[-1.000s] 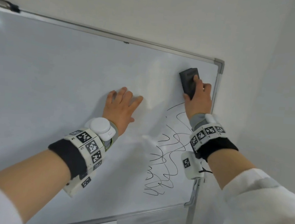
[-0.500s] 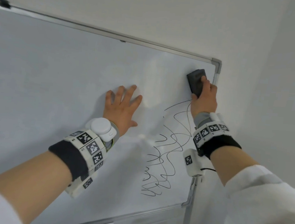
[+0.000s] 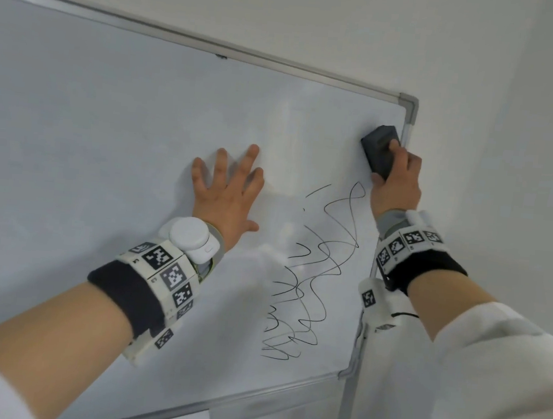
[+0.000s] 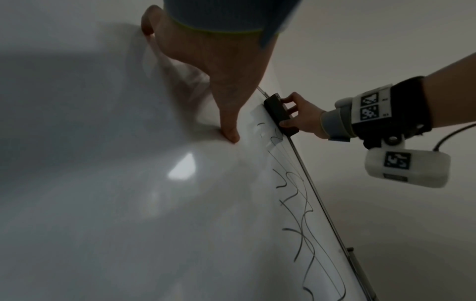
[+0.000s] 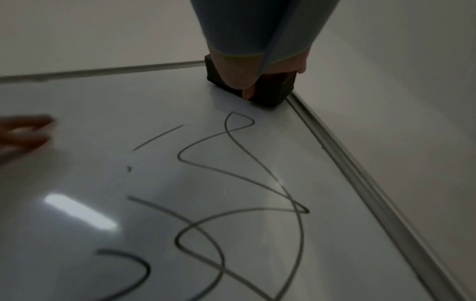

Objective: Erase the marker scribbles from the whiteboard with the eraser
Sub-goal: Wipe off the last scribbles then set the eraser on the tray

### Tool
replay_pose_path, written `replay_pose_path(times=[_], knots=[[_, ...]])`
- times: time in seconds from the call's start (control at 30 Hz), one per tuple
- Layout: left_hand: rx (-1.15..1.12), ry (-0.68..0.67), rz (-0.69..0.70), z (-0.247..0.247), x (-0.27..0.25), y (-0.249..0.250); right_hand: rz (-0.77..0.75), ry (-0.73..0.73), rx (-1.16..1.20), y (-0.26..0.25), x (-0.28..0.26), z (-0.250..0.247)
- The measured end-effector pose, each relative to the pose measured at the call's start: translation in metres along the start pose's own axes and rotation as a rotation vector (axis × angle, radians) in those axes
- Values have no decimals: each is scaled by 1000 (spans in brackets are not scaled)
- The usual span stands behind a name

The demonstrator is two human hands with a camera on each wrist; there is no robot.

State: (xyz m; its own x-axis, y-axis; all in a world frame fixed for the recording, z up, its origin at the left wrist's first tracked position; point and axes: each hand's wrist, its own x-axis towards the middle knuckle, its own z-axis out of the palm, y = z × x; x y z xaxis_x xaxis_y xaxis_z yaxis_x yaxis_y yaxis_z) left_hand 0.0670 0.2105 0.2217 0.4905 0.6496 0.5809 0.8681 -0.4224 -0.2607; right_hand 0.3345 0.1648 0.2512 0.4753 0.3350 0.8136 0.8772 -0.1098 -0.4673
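The whiteboard (image 3: 108, 127) fills the left of the head view. Black marker scribbles (image 3: 312, 279) run down its right part, from below the eraser to near the bottom edge. My right hand (image 3: 396, 183) grips the dark grey eraser (image 3: 379, 149) flat against the board, close to the top right corner and the right frame. In the right wrist view the eraser (image 5: 270, 89) sits beside the frame, just above the topmost loop of the scribbles (image 5: 231, 173). My left hand (image 3: 227, 188) lies flat on the board with fingers spread, left of the scribbles. The eraser (image 4: 279, 114) also shows in the left wrist view.
The metal frame (image 3: 409, 110) borders the board at the right corner. A stand leg (image 3: 348, 399) runs down below the board's lower right corner. A tray (image 3: 268, 405) hangs under the bottom edge. A plain white wall (image 3: 509, 129) lies behind.
My right hand has slid the eraser rightward across the top of the board toward the right frame. My left hand stays pressed flat in about the same place.
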Motion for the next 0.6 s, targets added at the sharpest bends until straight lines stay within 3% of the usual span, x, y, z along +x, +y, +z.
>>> replay_pose_path(times=[0.23, 0.3, 0.43, 0.53, 0.6], knots=[[-2, -7, -1, 2, 2, 1, -193, -82, -13, 10, -42, 15], [-3, -6, -1, 4, 1, 0, -144, -81, -27, 12, -30, 9], [-15, 1, 1, 4, 2, 0, 98, -45, -118, 7, -7, -4], [-13, -3, 5, 3, 2, 1, 82, -67, -150, -2, -20, -3], [-18, -6, 7, 3, 3, 2, -42, -99, -97, -7, -40, 5]])
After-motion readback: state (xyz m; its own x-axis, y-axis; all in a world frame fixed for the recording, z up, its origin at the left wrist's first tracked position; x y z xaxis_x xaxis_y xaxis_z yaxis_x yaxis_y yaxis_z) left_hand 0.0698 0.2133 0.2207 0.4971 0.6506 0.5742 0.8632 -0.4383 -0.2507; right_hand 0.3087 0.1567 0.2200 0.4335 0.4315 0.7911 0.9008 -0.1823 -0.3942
